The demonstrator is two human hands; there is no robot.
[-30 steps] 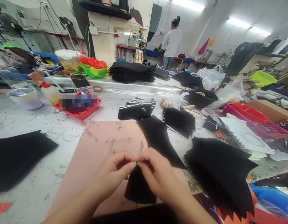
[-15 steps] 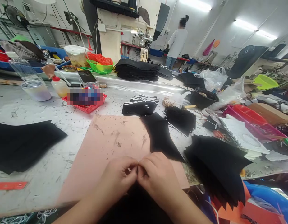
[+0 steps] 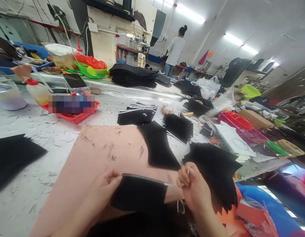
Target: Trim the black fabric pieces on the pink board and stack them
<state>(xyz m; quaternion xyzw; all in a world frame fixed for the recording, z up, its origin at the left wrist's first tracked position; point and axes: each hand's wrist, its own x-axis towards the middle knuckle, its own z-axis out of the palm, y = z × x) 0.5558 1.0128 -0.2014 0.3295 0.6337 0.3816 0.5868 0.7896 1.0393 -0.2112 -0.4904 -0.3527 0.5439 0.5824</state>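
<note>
My left hand (image 3: pixel 106 186) pinches the left corner of a black fabric piece (image 3: pixel 139 194), held low over the front of the pink mat (image 3: pixel 98 154). A narrow greyish band runs along the piece's upper edge, with a small whitish bit at its right end. To the right of the piece, apart from it, my right hand (image 3: pixel 194 184) is closed, fingers curled in; what they hold, if anything, I cannot make out. Just beyond lies a single curved black piece (image 3: pixel 158 144) across the mat's edge. Beside my right hand is a fanned stack of black pieces (image 3: pixel 214 164).
Smaller black pieces with white edges (image 3: pixel 137 113) and another such pile (image 3: pixel 178 126) lie behind the mat. A red basket (image 3: pixel 73 117), squeeze bottle (image 3: pixel 37 93) and black stack (image 3: pixel 12 158) are leftward. A spiral notebook (image 3: pixel 233 140) lies right. A person (image 3: pixel 175 51) stands far back.
My hands, together at the fabric before, have parted: the left moved left with its corner, the right moved right. The black piece's upper edge now shows between them. The view has turned right.
</note>
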